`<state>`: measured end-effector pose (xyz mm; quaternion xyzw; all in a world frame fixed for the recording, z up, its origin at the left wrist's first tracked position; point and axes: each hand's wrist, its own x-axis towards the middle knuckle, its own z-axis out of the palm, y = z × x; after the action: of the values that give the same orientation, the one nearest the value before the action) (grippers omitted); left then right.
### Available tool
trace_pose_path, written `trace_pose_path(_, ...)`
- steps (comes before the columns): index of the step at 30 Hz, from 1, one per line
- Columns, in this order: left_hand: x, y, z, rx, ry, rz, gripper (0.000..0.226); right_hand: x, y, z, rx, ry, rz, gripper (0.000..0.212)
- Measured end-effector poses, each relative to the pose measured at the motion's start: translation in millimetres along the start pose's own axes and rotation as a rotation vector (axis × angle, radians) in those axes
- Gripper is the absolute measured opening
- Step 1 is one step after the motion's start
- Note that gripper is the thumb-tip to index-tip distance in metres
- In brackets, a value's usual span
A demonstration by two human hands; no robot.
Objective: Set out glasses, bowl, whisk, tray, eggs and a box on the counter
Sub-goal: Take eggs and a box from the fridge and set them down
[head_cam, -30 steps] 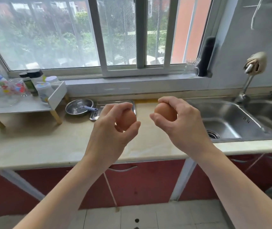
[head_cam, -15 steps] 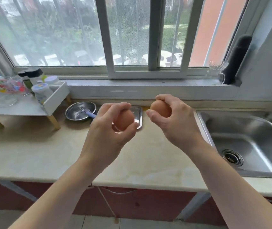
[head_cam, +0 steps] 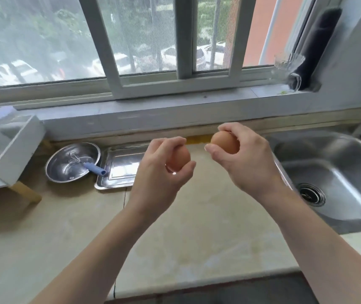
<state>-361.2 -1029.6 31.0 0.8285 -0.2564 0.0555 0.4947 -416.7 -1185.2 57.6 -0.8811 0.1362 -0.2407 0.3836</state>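
Head view: two smooth brown eggs point(head_cam: 178, 160), one per hand

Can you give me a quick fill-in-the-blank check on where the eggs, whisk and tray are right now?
1. Each hand, left hand and right hand, holds one brown ____.
2. The whisk lies inside the metal ____.
3. The steel tray sits directly to the ____ of the bowl in the head view.
4. The sink is nearest the ____ hand.

Missing words: egg; bowl; right; right
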Motion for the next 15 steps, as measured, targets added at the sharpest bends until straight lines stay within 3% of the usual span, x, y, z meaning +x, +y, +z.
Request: trace_pose_path(15, 134.5, -139.2, 127.9, 0.137, -0.067, -0.240, 0.048, 139.6, 131.2, 90.3, -0.071, -0.208, 0.111, 0.040)
